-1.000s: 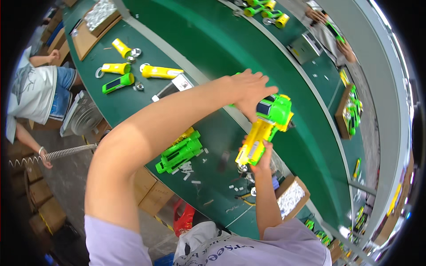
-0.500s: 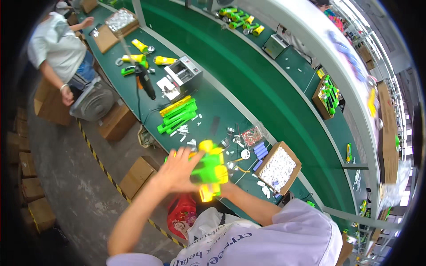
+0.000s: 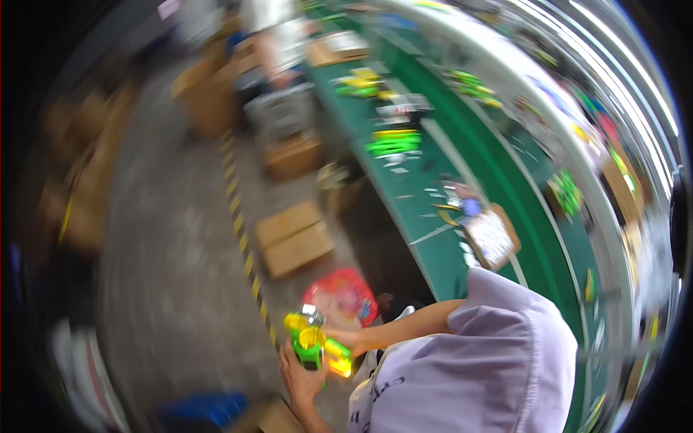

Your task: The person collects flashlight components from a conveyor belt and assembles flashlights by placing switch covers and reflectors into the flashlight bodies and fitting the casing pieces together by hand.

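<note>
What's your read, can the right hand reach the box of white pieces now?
Probably not: the right hand is gripping flashlights over the floor, well away from the box on the table.

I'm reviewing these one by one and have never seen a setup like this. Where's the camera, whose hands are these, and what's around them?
There's no machine here: a person works bare-handed. A wide fisheye camera on their head looks down, so straight edges curve. The left hand grips a bundle of yellow-and-green plastic tube-shaped bodies; the right hand meets it from the right, its fingers partly hidden. Behind the hands is a red patterned stool. On the long dark-green workbench lie a row of bright green and yellow plastic pieces and an open brown cardboard box of white items, too blurred to identify.
</note>
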Demonstrator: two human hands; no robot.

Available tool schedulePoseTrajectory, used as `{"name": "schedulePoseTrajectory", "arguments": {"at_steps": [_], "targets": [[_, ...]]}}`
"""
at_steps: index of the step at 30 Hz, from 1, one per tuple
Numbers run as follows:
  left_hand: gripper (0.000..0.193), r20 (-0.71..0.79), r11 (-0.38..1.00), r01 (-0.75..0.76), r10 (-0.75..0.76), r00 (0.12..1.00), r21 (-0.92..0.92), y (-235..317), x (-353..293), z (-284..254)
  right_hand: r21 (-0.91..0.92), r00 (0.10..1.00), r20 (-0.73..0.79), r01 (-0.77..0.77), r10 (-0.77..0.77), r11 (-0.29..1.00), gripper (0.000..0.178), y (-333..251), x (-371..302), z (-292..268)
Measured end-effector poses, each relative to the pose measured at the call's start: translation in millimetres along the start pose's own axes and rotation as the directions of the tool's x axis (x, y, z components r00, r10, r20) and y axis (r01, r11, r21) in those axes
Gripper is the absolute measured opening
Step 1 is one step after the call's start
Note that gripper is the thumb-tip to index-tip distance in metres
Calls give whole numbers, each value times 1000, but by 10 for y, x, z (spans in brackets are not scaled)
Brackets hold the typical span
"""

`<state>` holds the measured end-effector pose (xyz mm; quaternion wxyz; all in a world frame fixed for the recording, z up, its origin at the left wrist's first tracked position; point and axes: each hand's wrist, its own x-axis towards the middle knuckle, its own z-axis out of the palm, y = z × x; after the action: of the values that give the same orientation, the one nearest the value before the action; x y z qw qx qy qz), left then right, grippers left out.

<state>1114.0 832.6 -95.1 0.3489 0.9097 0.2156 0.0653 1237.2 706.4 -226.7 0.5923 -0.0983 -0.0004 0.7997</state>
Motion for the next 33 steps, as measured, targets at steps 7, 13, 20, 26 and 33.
{"name": "schedulePoseTrajectory", "arguments": {"at_steps": [7, 13, 20, 26, 33], "targets": [[87, -288, 827, 530, -562, 775, -189, -564, -1620, -384, -85, 824, -415, -458, 386, 885, 50, 804, 1028, 418], [92, -397, 570, 705, -816, 421, -423, -882, -3301, -262, -83, 718, -236, -686, 654, 723, 57, 2330, 1620, 642], [91, -543, 443, 745, -830, 129, -499, -65, -3857, -60, -231, 431, -101, -887, 897, 400, 69, 2871, 1368, 1006], [89, -624, 311, 749, -762, -171, -585, -137, -4407, -188, -282, 95, -101, -957, 990, 63, 62, 3985, 1917, 1237], [96, -454, 16, 607, -679, -577, -794, -118, -5188, -176, -356, -227, -259, -881, 939, -311, 53, 5163, 2311, 1476]]}}
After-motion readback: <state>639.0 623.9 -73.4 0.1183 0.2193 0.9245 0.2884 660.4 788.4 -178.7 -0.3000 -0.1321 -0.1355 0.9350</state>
